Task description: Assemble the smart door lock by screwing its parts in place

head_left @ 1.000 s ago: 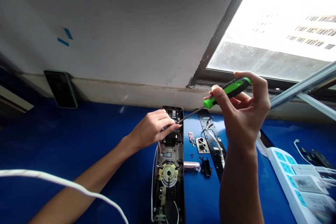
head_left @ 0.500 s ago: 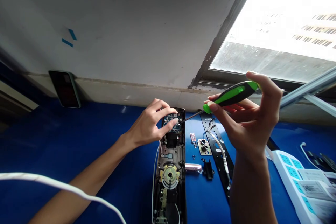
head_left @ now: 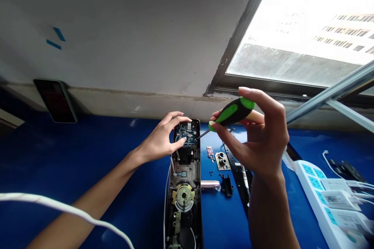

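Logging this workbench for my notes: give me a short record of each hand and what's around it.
left hand: left hand, fingers spread across the top of an opened electronic door lock housing, thumb over its circuit board
right hand: right hand, holding a green-and-black screwdriver
screwdriver tip: beside the circuit board's right edge; contact cannot be told
surface: blue bench top
nearby: black metal plate, small screws, white power strip

The open lock (head_left: 183, 198) lies on the worktop (head_left: 87, 144), with a bracket (head_left: 240, 190) to its right and a power strip (head_left: 317, 198) farther right.
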A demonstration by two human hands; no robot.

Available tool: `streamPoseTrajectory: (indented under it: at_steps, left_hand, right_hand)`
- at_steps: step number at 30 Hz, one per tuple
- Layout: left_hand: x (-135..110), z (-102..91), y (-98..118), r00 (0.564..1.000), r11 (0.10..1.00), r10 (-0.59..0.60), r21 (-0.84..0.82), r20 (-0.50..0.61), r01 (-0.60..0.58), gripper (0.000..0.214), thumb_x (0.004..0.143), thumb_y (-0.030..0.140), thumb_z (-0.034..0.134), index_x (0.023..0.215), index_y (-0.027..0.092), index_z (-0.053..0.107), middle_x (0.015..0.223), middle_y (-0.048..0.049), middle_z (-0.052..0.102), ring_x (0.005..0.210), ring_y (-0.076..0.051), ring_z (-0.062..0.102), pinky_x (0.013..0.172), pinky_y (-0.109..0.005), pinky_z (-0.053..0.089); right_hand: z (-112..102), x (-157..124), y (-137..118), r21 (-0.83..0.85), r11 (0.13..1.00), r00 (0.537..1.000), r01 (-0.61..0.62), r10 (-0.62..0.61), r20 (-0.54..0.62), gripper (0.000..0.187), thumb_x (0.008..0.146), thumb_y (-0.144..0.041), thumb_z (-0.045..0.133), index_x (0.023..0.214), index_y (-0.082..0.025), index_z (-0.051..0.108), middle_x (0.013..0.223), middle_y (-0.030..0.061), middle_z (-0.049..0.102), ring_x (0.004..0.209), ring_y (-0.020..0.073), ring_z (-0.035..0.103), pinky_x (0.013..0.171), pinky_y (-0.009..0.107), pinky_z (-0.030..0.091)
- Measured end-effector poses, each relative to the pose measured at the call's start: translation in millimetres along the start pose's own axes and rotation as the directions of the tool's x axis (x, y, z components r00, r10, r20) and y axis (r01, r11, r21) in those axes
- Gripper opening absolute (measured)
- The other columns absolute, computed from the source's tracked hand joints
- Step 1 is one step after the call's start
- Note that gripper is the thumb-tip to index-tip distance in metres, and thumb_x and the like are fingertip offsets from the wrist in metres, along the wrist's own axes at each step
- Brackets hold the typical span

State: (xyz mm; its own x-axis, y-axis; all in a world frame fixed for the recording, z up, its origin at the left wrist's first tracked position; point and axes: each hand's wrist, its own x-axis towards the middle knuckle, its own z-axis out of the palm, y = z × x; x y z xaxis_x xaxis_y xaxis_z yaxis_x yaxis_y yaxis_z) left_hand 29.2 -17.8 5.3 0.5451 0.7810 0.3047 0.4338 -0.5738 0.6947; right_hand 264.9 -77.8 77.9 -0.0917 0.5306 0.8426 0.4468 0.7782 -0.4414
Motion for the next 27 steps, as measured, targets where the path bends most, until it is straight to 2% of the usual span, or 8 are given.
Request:
streamPoseTrajectory:
  at_steps: [6,12,18,23,25,27]
  left_hand:
    - [0.2,6.7,1.8,1.000,1.000,0.021,-0.020,0.005,-0.021,0.053,0.090,0.021,0.069,0.141,0.031,0.059,0.155,-0.0089,0.051,0.147,-0.030,0.051,0.126,-0.052,0.042]
    - [1.6,5.3,3.6,0.999,0.999,0.048,-0.012,-0.015,-0.048,0.053,0.087,0.018,0.069,0.139,0.029,0.061,0.153,-0.0093,0.054,0.145,-0.030,0.053,0.125,-0.052,0.043]
    - [1.2,-0.3,4.6,0.999,0.998,0.045,-0.033,0.005,-0.045,0.054,0.087,0.017,0.068,0.139,0.028,0.062,0.154,-0.0093,0.054,0.147,-0.030,0.051,0.126,-0.051,0.043]
    - [2.4,-10.7,-1.0,0.997,0.975,0.018,-0.224,0.074,-0.001,0.049,0.095,0.020,0.062,0.143,0.031,0.059,0.152,-0.0076,0.060,0.138,-0.027,0.061,0.115,-0.046,0.055]
    - [3.5,-13.0,-3.8,0.997,0.952,0.013,-0.304,0.082,0.013,0.045,0.099,0.021,0.058,0.143,0.030,0.059,0.149,-0.0076,0.063,0.136,-0.026,0.063,0.114,-0.045,0.056]
    - [4.5,-13.5,-5.5,0.997,0.944,0.015,-0.331,0.080,0.012,0.043,0.100,0.021,0.056,0.142,0.028,0.061,0.148,-0.0079,0.064,0.137,-0.026,0.062,0.116,-0.045,0.054]
  right_hand:
    - [2.1,-1.7,0.4,-0.016,1.000,0.998,-0.008,0.009,0.066,0.080,0.079,-0.007,0.082,0.149,-0.035,0.056,0.139,0.0068,0.070,0.094,0.0237,0.080,0.080,0.042,0.073]
    - [4.2,-1.2,-3.1,-0.036,0.999,0.995,-0.003,0.007,0.101,0.080,0.080,-0.006,0.081,0.150,-0.036,0.055,0.140,0.0050,0.071,0.097,0.0230,0.080,0.082,0.038,0.073]
    - [3.8,-2.1,-0.1,-0.032,0.999,0.994,0.005,-0.001,0.105,0.082,0.079,-0.006,0.082,0.150,-0.035,0.055,0.140,0.0048,0.072,0.097,0.0232,0.080,0.082,0.039,0.073]
    - [6.7,-2.9,3.4,-0.062,0.997,0.993,0.044,-0.037,0.108,0.081,0.081,-0.011,0.085,0.150,-0.038,0.054,0.138,0.0028,0.072,0.092,0.0210,0.079,0.079,0.038,0.072]
    - [7.2,-2.0,3.8,-0.081,0.994,0.993,0.067,-0.059,0.099,0.080,0.081,-0.015,0.087,0.150,-0.040,0.055,0.137,0.0027,0.073,0.091,0.0213,0.078,0.080,0.039,0.071]
    - [6.6,-0.4,2.6,-0.059,0.997,0.994,0.051,-0.045,0.102,0.071,0.087,-0.018,0.081,0.151,-0.038,0.055,0.137,0.0043,0.073,0.100,0.0242,0.077,0.084,0.043,0.070]
